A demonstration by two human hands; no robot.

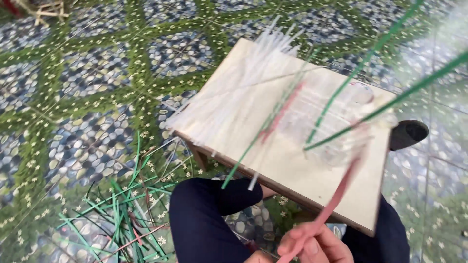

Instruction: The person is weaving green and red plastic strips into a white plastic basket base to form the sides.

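Over the pebble-patterned floor (73, 97) your pale wooden worktop (253, 126) carries a fan of white strips (243, 83) and a blurred woven piece (331, 122), while your hand's (317, 246) fingers (304, 238), at the bottom edge, clench a pink strip (336, 195) rising toward it.

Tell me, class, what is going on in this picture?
A person sits over a low pale wooden board on a pebble-patterned tiled floor. One hand at the bottom edge grips a thin pink plastic strip; which hand is unclear. White strips lie bundled on the board, and green strip offcuts litter the floor.
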